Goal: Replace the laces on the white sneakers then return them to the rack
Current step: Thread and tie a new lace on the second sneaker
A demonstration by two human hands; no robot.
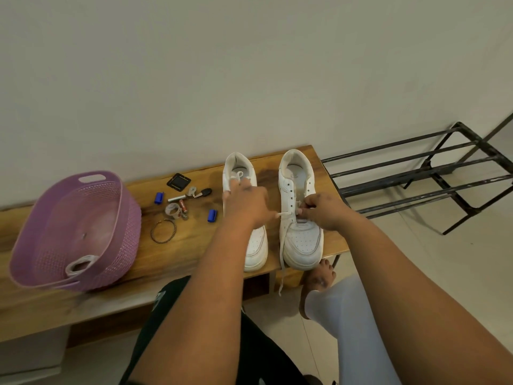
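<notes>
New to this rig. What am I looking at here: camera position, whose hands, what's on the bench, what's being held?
There is no robot: one wide-angle camera sits on a person's head, looking down at their bare hands. On the wooden bench stand two white sneakers, the left sneaker and the right sneaker. The left hand and the right hand each pinch the white lace at the right sneaker's eyelets. Also there: a purple basket, blue clips, a battery, a bracelet. The black rack stands to the right.
</notes>
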